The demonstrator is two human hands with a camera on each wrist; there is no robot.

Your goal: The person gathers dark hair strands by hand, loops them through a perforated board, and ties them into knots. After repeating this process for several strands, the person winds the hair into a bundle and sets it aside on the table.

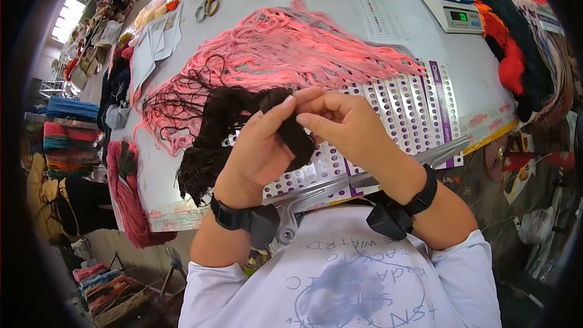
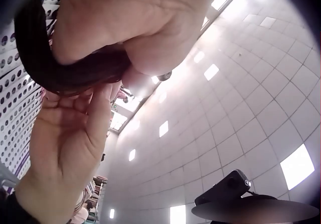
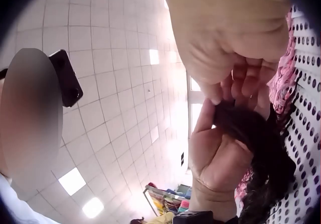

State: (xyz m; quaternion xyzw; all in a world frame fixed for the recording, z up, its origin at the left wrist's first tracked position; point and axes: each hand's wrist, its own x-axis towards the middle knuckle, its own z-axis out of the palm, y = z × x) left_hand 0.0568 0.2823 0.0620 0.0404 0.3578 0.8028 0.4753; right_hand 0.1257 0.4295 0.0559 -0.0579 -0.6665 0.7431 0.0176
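Observation:
A hank of dark brown yarn point(image 1: 221, 112) is held up in front of the person's chest. The left hand point(image 1: 258, 149) grips its upper bend between thumb and fingers, and a smooth dark loop hangs beside the palm. Fingertips of the right hand point(image 1: 352, 123) pinch the yarn right by the left thumb. In the left wrist view the brown loop point(image 2: 47, 66) curves under the left hand. Loose, wavy ends spread leftward over a large heap of pink yarn point(image 1: 273, 45), as the head view shows.
White cards with rows of punched holes point(image 1: 395, 109) lie under the hands, near a metal rail point(image 1: 401, 158) at the table edge. Scissors point(image 1: 207, 6), paper sheets point(image 1: 159, 42) and a digital scale point(image 1: 458, 18) are farther back. A dusty-pink hank point(image 1: 130, 200) hangs off the left edge.

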